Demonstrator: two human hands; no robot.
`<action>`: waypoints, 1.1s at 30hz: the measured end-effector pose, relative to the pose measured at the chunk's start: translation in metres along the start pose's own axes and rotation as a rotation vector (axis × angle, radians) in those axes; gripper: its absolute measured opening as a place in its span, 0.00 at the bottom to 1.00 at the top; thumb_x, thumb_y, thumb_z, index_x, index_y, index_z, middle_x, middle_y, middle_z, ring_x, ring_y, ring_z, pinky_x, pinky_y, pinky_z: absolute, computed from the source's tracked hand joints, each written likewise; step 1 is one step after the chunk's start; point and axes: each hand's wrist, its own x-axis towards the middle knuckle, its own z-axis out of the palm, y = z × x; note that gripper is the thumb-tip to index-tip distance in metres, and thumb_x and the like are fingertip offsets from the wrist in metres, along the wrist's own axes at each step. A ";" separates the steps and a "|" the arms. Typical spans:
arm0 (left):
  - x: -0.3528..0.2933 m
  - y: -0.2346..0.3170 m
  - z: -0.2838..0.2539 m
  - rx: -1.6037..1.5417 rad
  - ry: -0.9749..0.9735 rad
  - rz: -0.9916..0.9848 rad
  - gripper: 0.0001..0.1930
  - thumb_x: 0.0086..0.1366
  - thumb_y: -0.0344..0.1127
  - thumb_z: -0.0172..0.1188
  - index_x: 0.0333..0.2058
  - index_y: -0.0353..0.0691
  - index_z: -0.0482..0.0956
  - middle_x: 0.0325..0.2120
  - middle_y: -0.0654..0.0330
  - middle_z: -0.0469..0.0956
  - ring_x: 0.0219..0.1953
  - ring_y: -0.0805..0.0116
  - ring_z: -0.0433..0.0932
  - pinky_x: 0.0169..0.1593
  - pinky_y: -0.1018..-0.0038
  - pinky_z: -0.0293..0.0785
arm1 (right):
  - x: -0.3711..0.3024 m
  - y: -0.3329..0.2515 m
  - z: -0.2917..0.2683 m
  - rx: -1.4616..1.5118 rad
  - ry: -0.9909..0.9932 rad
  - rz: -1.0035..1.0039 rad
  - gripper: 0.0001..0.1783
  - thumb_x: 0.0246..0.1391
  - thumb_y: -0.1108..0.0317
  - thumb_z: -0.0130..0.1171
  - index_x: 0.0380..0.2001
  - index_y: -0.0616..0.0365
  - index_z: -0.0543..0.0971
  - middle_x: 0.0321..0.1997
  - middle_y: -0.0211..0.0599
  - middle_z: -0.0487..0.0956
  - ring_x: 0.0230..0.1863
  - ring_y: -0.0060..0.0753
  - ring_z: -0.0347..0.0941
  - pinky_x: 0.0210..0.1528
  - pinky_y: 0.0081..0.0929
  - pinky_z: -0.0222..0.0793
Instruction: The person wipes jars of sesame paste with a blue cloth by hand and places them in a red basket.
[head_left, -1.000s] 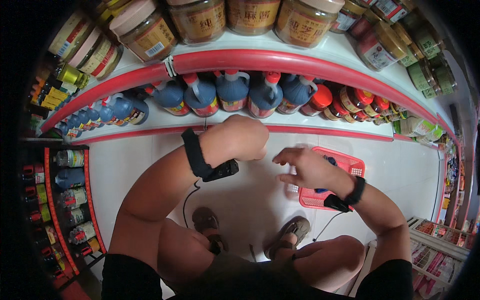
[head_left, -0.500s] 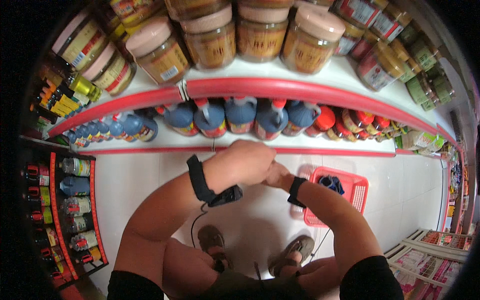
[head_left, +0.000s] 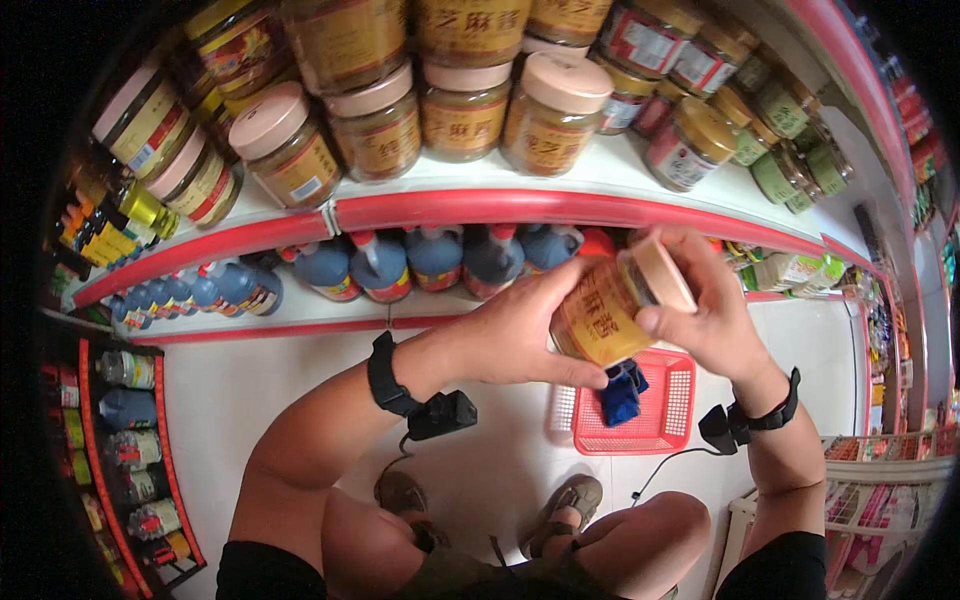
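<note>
A glass jar (head_left: pixel 612 305) with a yellow label and a pale pink lid is tilted on its side in front of the shelves. My left hand (head_left: pixel 520 330) cups the jar's body from the left and below. My right hand (head_left: pixel 705 310) grips the lid end from the right. Both hands are raised in front of the red-edged upper shelf (head_left: pixel 520 208). Black bands with small devices sit on both wrists.
Rows of matching pink-lidded jars (head_left: pixel 463 105) stand on the upper shelf, and dark blue jugs with red caps (head_left: pixel 380 265) on the shelf below. A red plastic basket (head_left: pixel 640 410) holding a blue cloth rests on the white floor. More bottle racks stand at left.
My hands were low near the basket with no jar visible in them. They have come up together, and they now hold a jar between them.
</note>
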 end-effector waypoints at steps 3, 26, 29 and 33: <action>0.010 0.018 0.009 0.060 0.281 0.155 0.58 0.48 0.45 0.85 0.71 0.32 0.57 0.61 0.43 0.72 0.64 0.50 0.73 0.68 0.60 0.69 | 0.010 -0.024 -0.004 0.200 0.085 -0.007 0.50 0.51 0.58 0.81 0.68 0.63 0.63 0.57 0.40 0.79 0.58 0.30 0.76 0.63 0.32 0.73; 0.027 0.044 0.004 0.557 0.783 0.351 0.55 0.57 0.36 0.79 0.74 0.30 0.50 0.70 0.38 0.59 0.71 0.44 0.63 0.72 0.55 0.61 | 0.066 -0.076 0.026 0.215 0.365 -0.432 0.48 0.47 0.66 0.81 0.67 0.65 0.64 0.62 0.45 0.77 0.62 0.36 0.76 0.65 0.36 0.74; 0.023 0.043 -0.004 0.642 0.818 0.313 0.53 0.56 0.36 0.79 0.72 0.28 0.53 0.68 0.37 0.61 0.70 0.40 0.63 0.72 0.54 0.61 | 0.094 -0.087 0.015 0.051 0.453 -0.409 0.42 0.48 0.65 0.80 0.62 0.66 0.70 0.58 0.44 0.80 0.58 0.33 0.79 0.60 0.33 0.77; 0.024 0.038 -0.012 0.666 0.792 0.263 0.52 0.56 0.37 0.78 0.71 0.27 0.54 0.68 0.35 0.60 0.71 0.37 0.61 0.73 0.53 0.59 | 0.134 -0.087 0.007 -0.037 0.501 -0.506 0.39 0.45 0.64 0.81 0.57 0.69 0.72 0.52 0.47 0.84 0.51 0.34 0.82 0.54 0.34 0.80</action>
